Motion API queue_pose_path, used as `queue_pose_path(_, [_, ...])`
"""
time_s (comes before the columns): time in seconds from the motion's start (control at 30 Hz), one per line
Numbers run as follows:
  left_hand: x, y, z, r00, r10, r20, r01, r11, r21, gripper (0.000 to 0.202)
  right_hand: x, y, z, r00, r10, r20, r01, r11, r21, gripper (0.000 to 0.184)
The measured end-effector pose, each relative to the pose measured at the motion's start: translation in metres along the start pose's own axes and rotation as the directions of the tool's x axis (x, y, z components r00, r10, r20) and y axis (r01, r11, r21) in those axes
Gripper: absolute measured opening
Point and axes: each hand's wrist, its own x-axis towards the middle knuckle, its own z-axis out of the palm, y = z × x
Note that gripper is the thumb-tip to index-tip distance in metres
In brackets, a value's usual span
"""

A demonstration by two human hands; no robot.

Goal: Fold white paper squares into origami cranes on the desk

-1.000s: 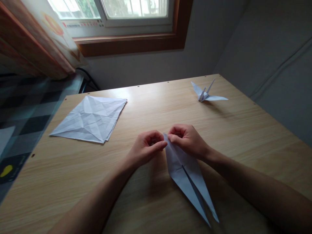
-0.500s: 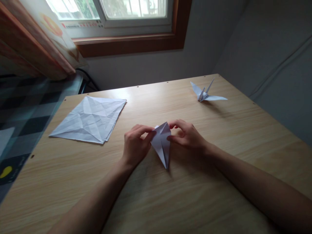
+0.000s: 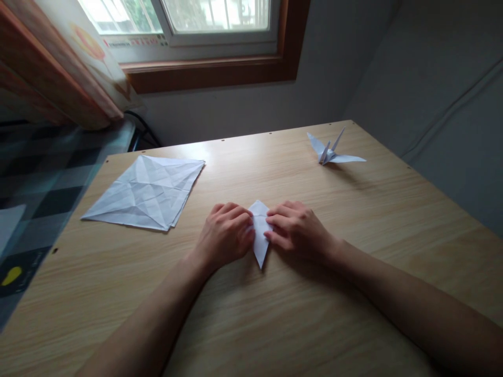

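Note:
A small piece of white folded paper [image 3: 261, 238], shaped like a narrow diamond, lies on the table between my hands with one point toward me. My left hand [image 3: 230, 230] has curled fingers closed on its left edge. On the right edge, the fingers and thumb of my right hand [image 3: 293, 225] grip the paper too. Fingertips of both hands cover parts of the side edges; the top and bottom points show.
Creased white paper sheets [image 3: 145, 193] lie stacked at the left of the wooden table [image 3: 251, 324]. A finished paper crane [image 3: 329, 155] stands at the back right. A window [image 3: 220, 15] and curtain [image 3: 70, 63] are beyond, with a checked cloth [image 3: 58, 204] at far left.
The folded paper has been laid flat, and its front now looks smooth where an open slit ran before. Both hands have come down lower, with more fingers along its edges.

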Motion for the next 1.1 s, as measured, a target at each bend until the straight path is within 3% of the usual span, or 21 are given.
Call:
queue_pose_path(0.17, [-0.001, 0.000, -0.003, 0.989, 0.035, 0.143, -0.042, 0.998, 0.047, 0.047, -0.013, -0.027, 0.002, 0.986, 0.101, 0.129, -0.089, 0.992, -0.089, 0.084])
queue_pose_path(0.47, [-0.004, -0.001, -0.001, 0.948, 0.001, 0.317, -0.027, 0.997, 0.076, 0.091, -0.019, -0.028, 0.011, 0.965, 0.154, 0.210, -0.133, 0.985, -0.112, 0.114])
queue_pose_path(0.67, [-0.006, -0.003, 0.002, 0.966, -0.018, 0.258, -0.006, 0.996, 0.089, 0.086, -0.019, -0.013, 0.003, 0.956, 0.176, 0.236, -0.145, 0.979, -0.144, 0.118])
queue_pose_path(0.9, [-0.005, -0.005, 0.003, 0.992, 0.070, 0.101, -0.082, 0.989, 0.123, 0.059, -0.024, 0.006, -0.003, 0.954, 0.109, 0.279, -0.082, 0.991, -0.106, 0.124])
queue_pose_path(1.1, [-0.004, -0.007, 0.005, 0.990, 0.142, 0.026, -0.144, 0.983, 0.114, 0.049, -0.021, 0.025, -0.013, 0.951, 0.006, 0.308, -0.020, 0.999, 0.040, 0.111])
